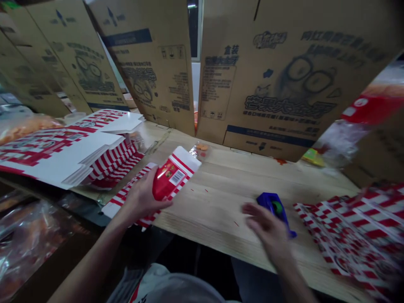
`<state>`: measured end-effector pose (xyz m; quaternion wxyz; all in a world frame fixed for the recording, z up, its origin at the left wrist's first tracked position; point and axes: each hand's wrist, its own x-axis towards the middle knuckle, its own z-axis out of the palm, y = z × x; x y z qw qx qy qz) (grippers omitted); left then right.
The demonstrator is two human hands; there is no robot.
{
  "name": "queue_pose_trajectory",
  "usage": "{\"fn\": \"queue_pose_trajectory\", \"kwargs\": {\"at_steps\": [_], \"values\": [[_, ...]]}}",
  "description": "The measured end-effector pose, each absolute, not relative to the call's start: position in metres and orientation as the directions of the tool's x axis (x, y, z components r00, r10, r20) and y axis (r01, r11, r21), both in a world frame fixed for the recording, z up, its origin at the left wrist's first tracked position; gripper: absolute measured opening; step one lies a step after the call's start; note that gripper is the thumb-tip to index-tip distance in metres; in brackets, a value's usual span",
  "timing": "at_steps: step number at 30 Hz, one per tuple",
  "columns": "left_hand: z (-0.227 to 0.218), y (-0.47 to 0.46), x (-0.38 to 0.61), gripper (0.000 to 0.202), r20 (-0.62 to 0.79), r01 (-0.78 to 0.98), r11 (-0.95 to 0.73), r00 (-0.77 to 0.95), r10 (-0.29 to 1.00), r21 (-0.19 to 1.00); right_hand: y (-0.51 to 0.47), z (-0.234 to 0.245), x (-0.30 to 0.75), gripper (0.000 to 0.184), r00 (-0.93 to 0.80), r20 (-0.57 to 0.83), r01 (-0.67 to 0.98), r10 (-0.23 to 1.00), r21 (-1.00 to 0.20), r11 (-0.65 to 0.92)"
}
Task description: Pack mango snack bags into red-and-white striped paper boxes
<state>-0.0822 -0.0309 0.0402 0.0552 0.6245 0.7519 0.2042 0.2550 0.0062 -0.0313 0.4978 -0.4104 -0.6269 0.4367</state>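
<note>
My left hand (142, 195) is closed around a red-and-white striped carton (175, 174) with a barcode, its white flap end pointing up and away. A second striped piece of card (115, 204) lies behind and below that hand. My right hand (263, 223), somewhat blurred, is over the table with its fingers extended and nothing in them. Just beyond it stands a blue tape dispenser (279, 212) with a green roll core; whether the hand touches it I cannot tell.
Stacked flat striped cartons (91, 145) lie at the left, and more striped cartons (350, 235) fill the right. Tall cardboard boxes (284, 80) line the back of the wooden table (214, 210). A small clear packet (201, 150) lies near them. Bagged snacks (34, 240) sit low left.
</note>
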Motion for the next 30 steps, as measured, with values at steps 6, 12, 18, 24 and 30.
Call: {"fn": "queue_pose_trajectory", "kwargs": {"at_steps": [6, 12, 18, 24, 30], "values": [[0.012, -0.032, -0.005, 0.104, 0.204, 0.751, -0.124, -0.014, 0.979, 0.649, 0.008, -0.047, 0.171, 0.055, -0.426, 0.084, -0.305, 0.901, -0.951, -0.056], [-0.023, -0.020, 0.001, 0.069, 0.024, 0.240, -0.015, -0.035, 0.999, 0.971, 0.009, -0.070, 0.205, 0.028, -0.225, -0.032, -0.289, 0.974, -0.952, -0.098], [-0.041, -0.014, 0.003, 0.032, -0.207, -0.200, 0.208, 0.026, 0.978, 0.957, 0.011, -0.074, 0.225, 0.026, -0.231, -0.106, -0.316, 0.967, -0.932, -0.177], [-0.052, -0.030, 0.006, 0.034, -0.201, -0.186, 0.215, 0.093, 0.975, 0.959, 0.021, -0.069, 0.230, 0.028, -0.128, -0.164, -0.393, 0.978, -0.897, -0.202], [-0.077, -0.049, 0.002, 0.038, -0.261, -0.097, 0.265, 0.054, 0.964, 0.959, 0.025, -0.078, 0.238, 0.028, -0.126, -0.199, -0.377, 0.972, -0.896, -0.233]]}}
